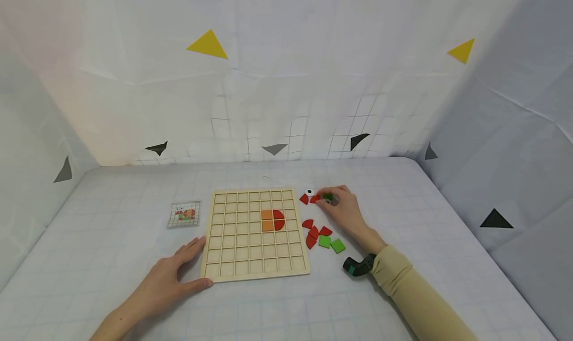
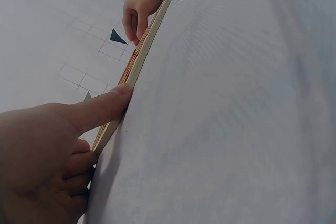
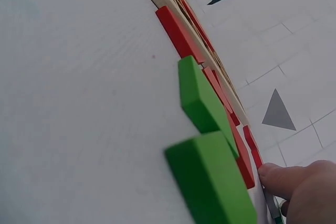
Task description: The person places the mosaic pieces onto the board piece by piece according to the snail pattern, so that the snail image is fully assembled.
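Observation:
A wooden grid board (image 1: 243, 241) lies on the table with two orange squares (image 1: 267, 220) and two red quarter-circle pieces (image 1: 278, 220) set in its cells. My left hand (image 1: 163, 281) rests against the board's near left corner, its thumb at the front edge and fingers along the left side. To the right of the board, my right hand (image 1: 344, 209) pinches a red quarter-circle piece (image 1: 315, 199) between thumb and index finger. In the right wrist view its thumb (image 3: 283, 179) touches a red piece's edge. A dark green piece (image 1: 328, 196) shows partly behind the fingers.
Several loose red pieces (image 1: 311, 242) and two green squares (image 1: 337, 246) lie right of the board. A white eye disc (image 1: 309, 192) sits near its far right corner. Left of the board lies a pattern card (image 1: 184, 214). White sheeting (image 1: 286, 107) stands behind the table.

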A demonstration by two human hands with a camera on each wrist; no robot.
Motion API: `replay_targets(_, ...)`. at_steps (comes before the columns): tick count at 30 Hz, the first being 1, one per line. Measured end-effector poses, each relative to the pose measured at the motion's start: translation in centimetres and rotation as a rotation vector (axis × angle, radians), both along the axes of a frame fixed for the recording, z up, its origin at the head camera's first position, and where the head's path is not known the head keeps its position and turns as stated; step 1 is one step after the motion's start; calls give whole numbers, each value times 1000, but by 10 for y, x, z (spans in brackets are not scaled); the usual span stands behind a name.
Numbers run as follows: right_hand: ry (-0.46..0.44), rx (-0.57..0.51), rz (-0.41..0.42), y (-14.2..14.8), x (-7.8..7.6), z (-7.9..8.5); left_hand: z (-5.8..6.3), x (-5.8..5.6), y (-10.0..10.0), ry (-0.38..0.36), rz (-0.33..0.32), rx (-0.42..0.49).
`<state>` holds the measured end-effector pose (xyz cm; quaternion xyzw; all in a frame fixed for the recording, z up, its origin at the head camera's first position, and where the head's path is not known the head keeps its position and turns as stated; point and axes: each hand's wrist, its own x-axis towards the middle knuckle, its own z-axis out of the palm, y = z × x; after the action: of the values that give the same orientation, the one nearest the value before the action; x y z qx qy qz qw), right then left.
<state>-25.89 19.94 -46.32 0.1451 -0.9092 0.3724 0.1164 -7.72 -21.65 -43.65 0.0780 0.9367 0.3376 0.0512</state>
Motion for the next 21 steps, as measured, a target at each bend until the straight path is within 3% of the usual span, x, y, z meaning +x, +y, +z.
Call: replay_targets(21, 32, -2, 9, -3, 6, 5, 0, 0, 0, 15, -12, 9)
